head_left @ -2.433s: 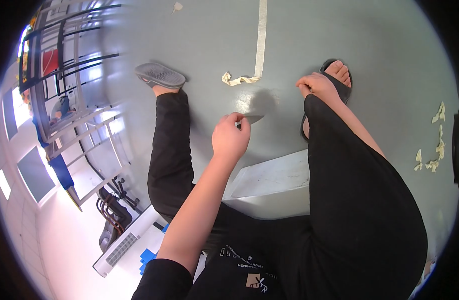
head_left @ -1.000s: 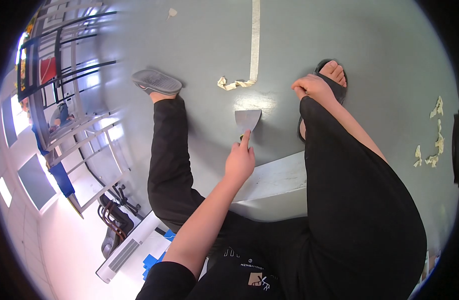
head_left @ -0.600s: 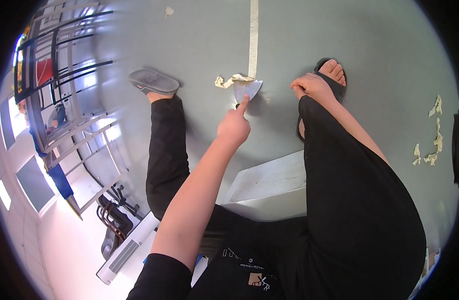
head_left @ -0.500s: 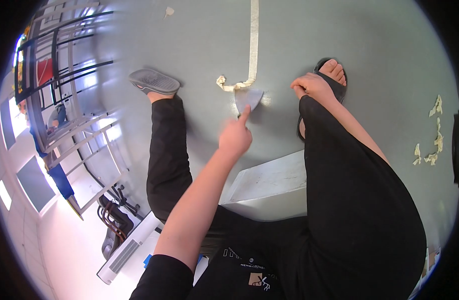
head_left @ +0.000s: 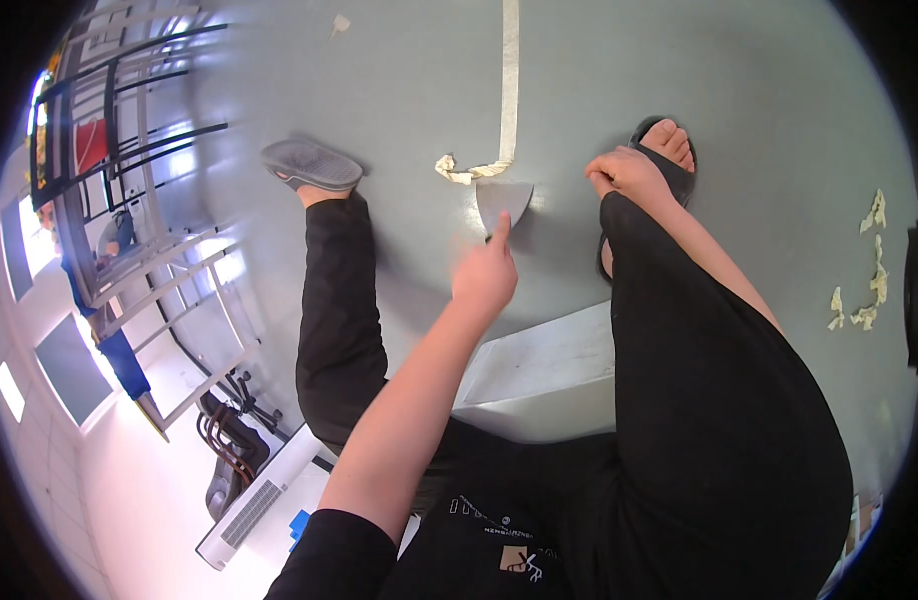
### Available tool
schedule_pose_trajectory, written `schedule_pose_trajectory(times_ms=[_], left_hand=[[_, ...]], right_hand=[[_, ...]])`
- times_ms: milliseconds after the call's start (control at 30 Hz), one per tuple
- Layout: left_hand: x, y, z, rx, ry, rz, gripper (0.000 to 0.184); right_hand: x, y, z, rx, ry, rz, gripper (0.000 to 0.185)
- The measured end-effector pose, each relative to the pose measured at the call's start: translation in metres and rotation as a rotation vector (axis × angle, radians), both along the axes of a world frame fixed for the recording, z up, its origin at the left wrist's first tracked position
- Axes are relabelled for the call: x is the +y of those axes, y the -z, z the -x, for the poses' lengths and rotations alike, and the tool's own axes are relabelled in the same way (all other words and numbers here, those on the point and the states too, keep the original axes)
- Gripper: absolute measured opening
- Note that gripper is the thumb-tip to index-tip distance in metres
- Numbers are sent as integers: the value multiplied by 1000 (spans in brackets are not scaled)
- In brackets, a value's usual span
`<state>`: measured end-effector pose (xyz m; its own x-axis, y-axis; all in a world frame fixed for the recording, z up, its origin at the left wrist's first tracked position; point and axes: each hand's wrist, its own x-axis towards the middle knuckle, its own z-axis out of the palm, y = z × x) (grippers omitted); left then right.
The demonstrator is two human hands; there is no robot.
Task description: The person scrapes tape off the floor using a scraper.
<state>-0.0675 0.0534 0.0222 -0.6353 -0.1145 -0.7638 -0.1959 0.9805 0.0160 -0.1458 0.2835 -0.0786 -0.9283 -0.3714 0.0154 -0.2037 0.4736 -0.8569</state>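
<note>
My left hand (head_left: 486, 276) is closed round the handle of a scraper, its index finger stretched along the wide metal blade (head_left: 504, 203). The blade lies low over the grey floor, its front edge just below a crumpled, peeled end of pale tape (head_left: 463, 174). That crumple joins the foot of a straight tape strip (head_left: 510, 85) stuck to the floor. My right hand (head_left: 629, 172) rests by my right knee and sandalled foot, fingers bent and pressed together. Whatever they hold, if anything, is hidden.
Torn tape scraps (head_left: 880, 275) lie on the floor at the far right, and a small scrap (head_left: 341, 22) at the upper left. A white block (head_left: 544, 358) sits between my legs. Metal frames (head_left: 164, 255) and a black chair (head_left: 237, 445) stand at the left.
The scraper first turned blade-flat and went forward to the crumpled tape, shifting it a little. Since then the blade has drawn slightly back and right. My right hand has stayed by the knee.
</note>
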Motion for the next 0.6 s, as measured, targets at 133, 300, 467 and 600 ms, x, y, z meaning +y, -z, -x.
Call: schedule_pose_trajectory(times_ms=[133, 300, 467, 600], left_hand=[[8, -5, -18, -185, -17, 38, 54], [3, -4, 45, -101, 0, 15, 58], [6, -2, -8, -107, 29, 45, 56], [9, 1, -20, -123, -67, -8, 53]], right_hand=[[4, -5, -1, -3, -11, -6, 7], [2, 1, 2, -11, -15, 24, 9], [0, 1, 0, -34, -7, -8, 8], [4, -6, 1, -70, -50, -61, 7]])
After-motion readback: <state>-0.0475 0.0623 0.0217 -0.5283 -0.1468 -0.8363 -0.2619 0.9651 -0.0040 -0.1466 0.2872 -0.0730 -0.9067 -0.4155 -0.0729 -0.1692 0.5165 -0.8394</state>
